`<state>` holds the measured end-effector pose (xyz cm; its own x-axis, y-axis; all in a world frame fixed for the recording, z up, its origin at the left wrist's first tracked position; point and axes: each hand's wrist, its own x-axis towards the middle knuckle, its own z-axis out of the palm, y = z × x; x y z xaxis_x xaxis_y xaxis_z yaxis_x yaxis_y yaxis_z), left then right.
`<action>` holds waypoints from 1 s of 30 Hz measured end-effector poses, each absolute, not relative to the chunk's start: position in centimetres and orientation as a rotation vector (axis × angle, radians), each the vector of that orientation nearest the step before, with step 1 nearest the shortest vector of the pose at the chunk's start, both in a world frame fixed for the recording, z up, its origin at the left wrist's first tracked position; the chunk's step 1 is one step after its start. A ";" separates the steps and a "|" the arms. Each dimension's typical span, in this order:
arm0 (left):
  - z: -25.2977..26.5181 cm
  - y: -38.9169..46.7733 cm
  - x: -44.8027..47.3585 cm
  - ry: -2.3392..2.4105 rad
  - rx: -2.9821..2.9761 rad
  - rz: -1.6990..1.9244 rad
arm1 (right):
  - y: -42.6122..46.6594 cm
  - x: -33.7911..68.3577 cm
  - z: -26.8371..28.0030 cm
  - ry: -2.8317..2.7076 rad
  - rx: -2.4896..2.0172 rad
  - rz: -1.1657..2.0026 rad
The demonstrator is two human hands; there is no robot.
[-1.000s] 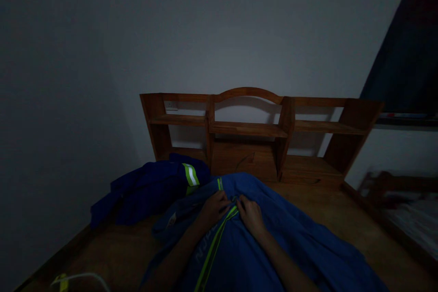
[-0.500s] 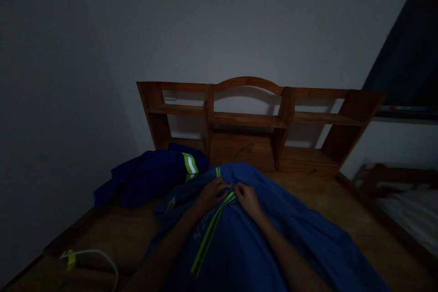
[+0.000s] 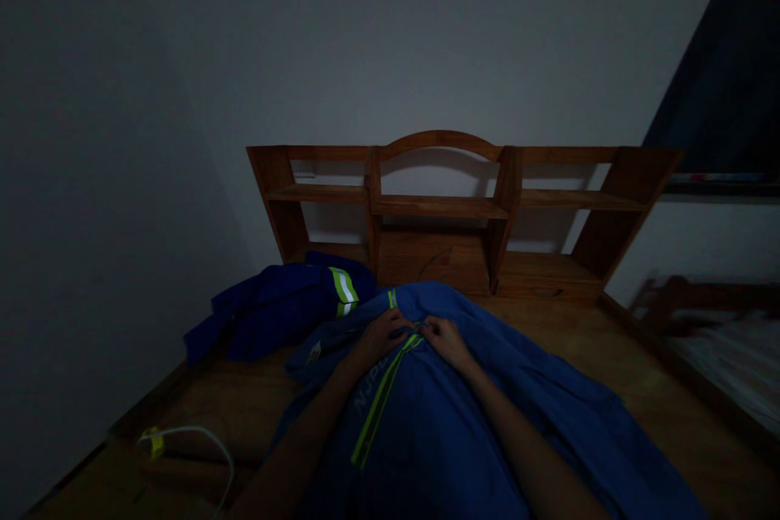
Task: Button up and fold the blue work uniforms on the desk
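A blue work jacket [image 3: 439, 422] with yellow-green reflective strips and pale lettering is spread over the wooden surface in front of me. My left hand [image 3: 383, 333] pinches its cloth near the upper end of the long strip. Just to the right, my right hand [image 3: 444, 339] grips the same jacket with bent fingers. The fingertips of both hands almost meet, and what lies between them is too dark to make out. A darker blue garment [image 3: 274, 305] with a white and yellow-green band lies crumpled beyond the jacket on the left.
A wooden shelf unit [image 3: 442, 207] stands at the back against the grey wall [image 3: 366, 41]. At lower left lies a white cable [image 3: 195, 429] with a yellow tag [image 3: 156, 443]. A dark curtain [image 3: 719, 97] hangs at right, above another wooden frame [image 3: 700, 292].
My view has shifted slightly, so the scene sits a little differently in the picture. Both hands stay at nearly the same spot on the jacket, fingers slightly moved.
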<state>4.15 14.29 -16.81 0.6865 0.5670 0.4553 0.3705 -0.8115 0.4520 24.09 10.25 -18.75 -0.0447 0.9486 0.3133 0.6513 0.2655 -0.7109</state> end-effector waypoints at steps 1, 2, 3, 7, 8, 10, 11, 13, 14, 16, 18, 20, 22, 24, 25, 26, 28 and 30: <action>-16.9 14.3 4.2 0.736 2.569 0.855 | 10.3 24.1 -18.8 -1.774 -1.462 0.491; -17.0 14.4 4.2 0.734 2.565 0.856 | 10.3 24.1 -18.9 -1.773 -1.461 0.487; -17.1 14.4 4.2 0.735 2.560 0.860 | 10.3 24.0 -18.9 -1.772 -1.460 0.482; -17.5 14.5 4.5 0.776 2.533 0.880 | 10.2 24.0 -18.9 -1.775 -1.452 0.454; -17.5 14.5 4.5 0.787 2.524 0.880 | 10.1 24.0 -18.8 -1.777 -1.449 0.450; -17.5 14.5 4.6 0.812 2.504 0.888 | 10.0 23.9 -18.6 -1.781 -1.446 0.448; -17.5 14.4 4.6 0.826 2.487 0.898 | 9.9 23.9 -18.6 -1.783 -1.444 0.448; -17.4 14.3 4.6 0.860 2.435 0.938 | 9.7 23.9 -18.5 -1.788 -1.441 0.446; -17.4 14.3 4.6 0.878 2.397 0.961 | 9.7 23.9 -18.5 -1.790 -1.439 0.443; -17.3 14.3 4.6 0.911 2.316 1.003 | 9.7 24.0 -18.6 -1.791 -1.439 0.436; -17.2 14.3 4.6 0.934 2.259 1.038 | 9.6 24.0 -18.7 -1.791 -1.440 0.430; -17.1 14.3 4.6 0.951 2.237 1.058 | 9.6 24.0 -18.8 -1.795 -1.438 0.428; -17.2 14.3 4.7 0.969 2.229 1.063 | 9.6 24.1 -18.8 -1.802 -1.437 0.433; -17.3 14.4 4.7 0.983 2.221 1.063 | 9.7 24.1 -18.9 -1.808 -1.438 0.440; -17.4 14.4 4.8 0.988 2.218 1.063 | 9.7 24.2 -18.9 -1.811 -1.438 0.443; -17.4 14.3 4.8 0.993 2.216 1.062 | 9.7 24.2 -19.0 -1.814 -1.438 0.444; -17.3 14.2 4.8 0.998 2.218 1.067 | 9.6 24.2 -19.0 -1.820 -1.436 0.440; -17.1 14.0 4.8 0.996 2.229 1.080 | 9.5 24.2 -18.9 -1.830 -1.434 0.427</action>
<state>4.84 14.01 -17.09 0.4277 0.7729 0.4687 0.4049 -0.6274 0.6651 24.16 9.46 -18.90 -0.0822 0.9309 0.3559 0.6773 0.3142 -0.6652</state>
